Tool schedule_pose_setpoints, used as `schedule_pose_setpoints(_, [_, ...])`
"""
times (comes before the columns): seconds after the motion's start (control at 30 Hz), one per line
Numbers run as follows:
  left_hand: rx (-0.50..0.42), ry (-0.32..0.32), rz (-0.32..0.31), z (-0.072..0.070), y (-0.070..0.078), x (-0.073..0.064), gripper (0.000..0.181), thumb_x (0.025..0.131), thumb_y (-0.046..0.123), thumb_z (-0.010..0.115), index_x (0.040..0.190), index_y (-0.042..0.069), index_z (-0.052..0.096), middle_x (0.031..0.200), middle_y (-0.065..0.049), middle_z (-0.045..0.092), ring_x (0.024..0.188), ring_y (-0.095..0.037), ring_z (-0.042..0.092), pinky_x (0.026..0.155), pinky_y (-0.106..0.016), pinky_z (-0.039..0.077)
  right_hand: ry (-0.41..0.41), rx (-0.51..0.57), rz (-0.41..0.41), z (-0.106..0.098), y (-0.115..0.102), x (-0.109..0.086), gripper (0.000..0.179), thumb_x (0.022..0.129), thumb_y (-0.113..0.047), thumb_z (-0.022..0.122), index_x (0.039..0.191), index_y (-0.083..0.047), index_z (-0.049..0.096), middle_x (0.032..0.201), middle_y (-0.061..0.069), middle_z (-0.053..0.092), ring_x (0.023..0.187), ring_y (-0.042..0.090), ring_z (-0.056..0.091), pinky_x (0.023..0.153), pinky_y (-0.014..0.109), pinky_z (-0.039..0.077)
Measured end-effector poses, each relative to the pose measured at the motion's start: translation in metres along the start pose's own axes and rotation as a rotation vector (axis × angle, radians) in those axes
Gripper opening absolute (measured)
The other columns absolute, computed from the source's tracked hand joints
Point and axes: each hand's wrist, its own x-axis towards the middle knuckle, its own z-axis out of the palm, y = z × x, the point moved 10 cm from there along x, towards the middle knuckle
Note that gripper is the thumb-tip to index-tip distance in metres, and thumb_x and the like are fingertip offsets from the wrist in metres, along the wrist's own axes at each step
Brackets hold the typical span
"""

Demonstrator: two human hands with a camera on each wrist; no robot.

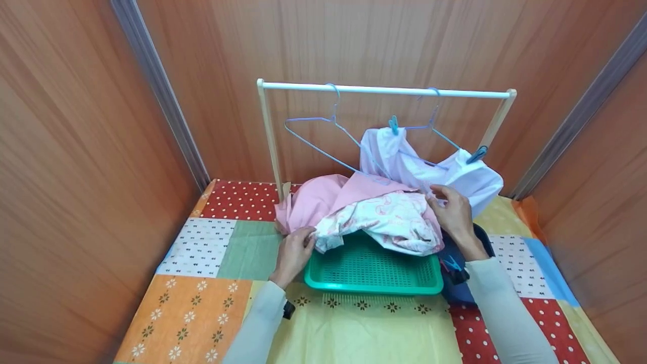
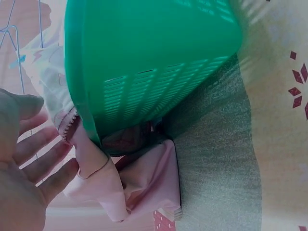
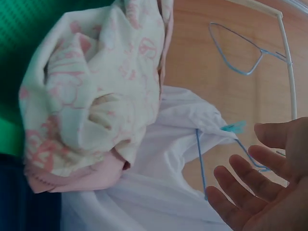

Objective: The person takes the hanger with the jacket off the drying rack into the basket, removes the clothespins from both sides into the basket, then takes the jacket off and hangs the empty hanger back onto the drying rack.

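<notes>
A white garment with pink print (image 1: 389,217) lies bunched with pink cloth (image 1: 323,194) over the back of a green basket (image 1: 371,290). My left hand (image 1: 294,251) is at the left end of the printed garment. In the left wrist view its fingers are spread fairly straight beside a trimmed edge; whether they touch it I cannot tell. My right hand (image 1: 453,212) hovers beside the garment's right end, and the right wrist view shows its fingers loosely bent, holding nothing. Behind it, a white garment (image 1: 404,151) hangs from a blue hanger (image 1: 432,126), with clothespins (image 1: 394,125) on it.
A white rod (image 1: 379,90) on wooden posts stands at the back. From it hangs a bare blue wire hanger (image 1: 311,146) on the left. A dark blue basket (image 1: 457,296) with clothespins stands under my right forearm. Wooden panels (image 1: 65,151) enclose the patterned tablecloth (image 1: 202,313).
</notes>
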Motion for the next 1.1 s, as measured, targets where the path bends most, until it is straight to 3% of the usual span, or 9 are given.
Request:
schedule_pose_setpoints(0.13, [-0.009, 0.087, -0.008, -0.009, -0.004, 0.001, 0.023, 0.093, 0.013, 0.067, 0.114, 0.005, 0.071, 0.112, -0.01, 0.072, 0.094, -0.024, 0.069, 0.084, -0.039, 0.058, -0.059, -0.05, 0.038, 0.007, 0.022, -0.011, 0.034, 0.092, -0.015, 0.066, 0.124, -0.001, 0.064, 0.119, 0.022, 0.067, 0.106, 0.041, 0.064, 0.09, 0.056, 0.05])
schedule_pose_setpoints(0.23, [-0.018, 0.125, -0.047, -0.014, -0.013, 0.002, 0.032, 0.091, 0.01, 0.069, 0.122, 0.003, 0.066, 0.13, -0.017, 0.063, 0.117, -0.033, 0.063, 0.094, -0.047, 0.054, -0.121, -0.101, 0.064, 0.015, 0.038, -0.018, 0.04, 0.091, -0.016, 0.067, 0.128, -0.001, 0.061, 0.121, 0.025, 0.064, 0.108, 0.043, 0.062, 0.09, 0.057, 0.048])
schedule_pose_setpoints(0.33, [-0.037, 0.109, -0.123, -0.014, -0.028, 0.003, 0.047, 0.089, 0.011, 0.07, 0.134, 0.003, 0.057, 0.146, -0.024, 0.048, 0.135, -0.04, 0.046, 0.106, -0.054, 0.044, -0.2, -0.143, 0.114, 0.024, 0.055, -0.025, 0.046, 0.092, -0.02, 0.066, 0.134, -0.002, 0.057, 0.127, 0.026, 0.06, 0.111, 0.044, 0.059, 0.091, 0.058, 0.047])
schedule_pose_setpoints(0.47, [-0.095, 0.059, -0.232, -0.009, -0.051, 0.004, 0.064, 0.09, 0.014, 0.07, 0.146, 0.0, 0.042, 0.155, -0.028, 0.031, 0.145, -0.044, 0.029, 0.116, -0.058, 0.029, -0.282, -0.172, 0.197, 0.033, 0.077, -0.036, 0.053, 0.094, -0.026, 0.062, 0.14, -0.003, 0.051, 0.137, 0.028, 0.055, 0.118, 0.046, 0.056, 0.095, 0.061, 0.044])
schedule_pose_setpoints(0.57, [-0.155, 0.04, -0.283, -0.006, -0.066, 0.003, 0.068, 0.09, 0.013, 0.069, 0.148, -0.003, 0.036, 0.154, -0.028, 0.034, 0.143, -0.042, 0.033, 0.117, -0.056, 0.029, -0.316, -0.185, 0.247, 0.038, 0.09, -0.042, 0.056, 0.096, -0.028, 0.059, 0.143, -0.001, 0.046, 0.141, 0.029, 0.051, 0.122, 0.048, 0.053, 0.098, 0.062, 0.042])
schedule_pose_setpoints(0.67, [-0.207, 0.031, -0.322, -0.003, -0.076, 0.001, 0.065, 0.091, 0.012, 0.067, 0.146, -0.005, 0.037, 0.144, -0.027, 0.047, 0.133, -0.04, 0.046, 0.113, -0.054, 0.035, -0.318, -0.191, 0.288, 0.038, 0.101, -0.047, 0.059, 0.097, -0.03, 0.058, 0.144, 0.001, 0.043, 0.142, 0.031, 0.049, 0.123, 0.049, 0.051, 0.1, 0.062, 0.041])
schedule_pose_setpoints(0.87, [-0.298, 0.029, -0.39, 0.003, -0.086, 0.001, 0.054, 0.095, 0.011, 0.063, 0.142, -0.004, 0.043, 0.135, -0.025, 0.058, 0.123, -0.038, 0.059, 0.105, -0.048, 0.046, -0.31, -0.19, 0.339, 0.041, 0.115, -0.053, 0.059, 0.096, -0.031, 0.058, 0.144, 0.001, 0.044, 0.137, 0.028, 0.053, 0.122, 0.046, 0.052, 0.099, 0.059, 0.042])
schedule_pose_setpoints(1.1, [-0.266, 0.092, -0.377, -0.001, -0.085, 0.004, 0.034, 0.096, 0.004, 0.059, 0.129, -0.004, 0.059, 0.124, -0.023, 0.066, 0.114, -0.035, 0.065, 0.099, -0.047, 0.051, -0.26, -0.178, 0.315, 0.043, 0.118, -0.054, 0.032, 0.095, -0.019, 0.059, 0.121, -0.001, 0.066, 0.104, 0.019, 0.071, 0.093, 0.034, 0.066, 0.081, 0.049, 0.05])
